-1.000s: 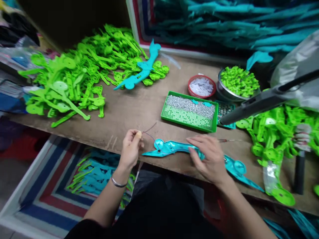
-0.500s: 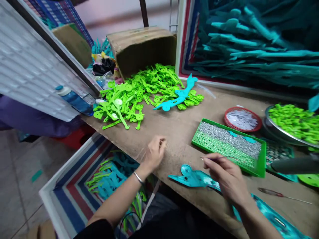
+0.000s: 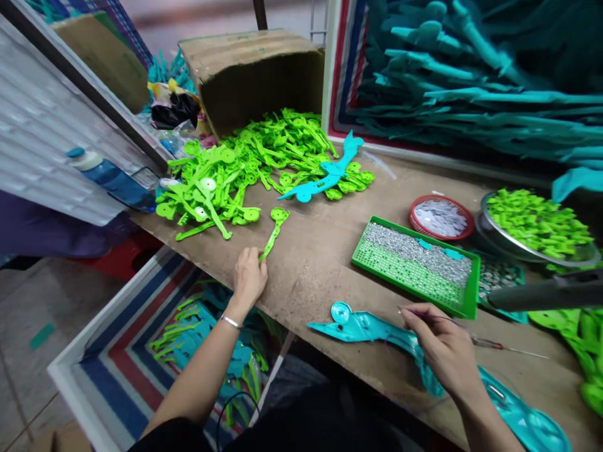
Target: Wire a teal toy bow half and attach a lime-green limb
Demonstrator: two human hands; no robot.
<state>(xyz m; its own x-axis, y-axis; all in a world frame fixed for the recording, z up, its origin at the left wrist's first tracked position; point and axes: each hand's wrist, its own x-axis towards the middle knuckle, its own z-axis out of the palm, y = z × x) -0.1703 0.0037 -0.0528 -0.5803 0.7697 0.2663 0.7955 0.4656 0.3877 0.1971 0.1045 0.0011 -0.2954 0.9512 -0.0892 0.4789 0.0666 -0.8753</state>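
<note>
My left hand (image 3: 249, 276) is over the table's front edge, fingers closed on the narrow end of a lime-green plastic part (image 3: 274, 233) that has a round disc at its far end. My right hand (image 3: 440, 344) pinches a thin dark-purple wire (image 3: 424, 313); a small pale tip pokes out from the fingertips. Just left of and below that hand, a long teal plastic part (image 3: 362, 326) with a round cup lies on the table. Another teal part (image 3: 527, 408) shows beyond my right wrist. A screwdriver (image 3: 494, 344) lies behind the right hand.
A green tray (image 3: 400, 267) holds small metal pieces. Beyond it are a red basket (image 3: 414, 220) and a metal bowl (image 3: 577, 256) of green parts. A green pile (image 3: 221, 169) spreads before a cardboard box (image 3: 249, 47). Below the edge stands a striped bin (image 3: 117, 351).
My left hand now holds a green part, which was not visible in it before. The view has shifted, and the whole scene sits further left. My right hand still pinches the wire.
</note>
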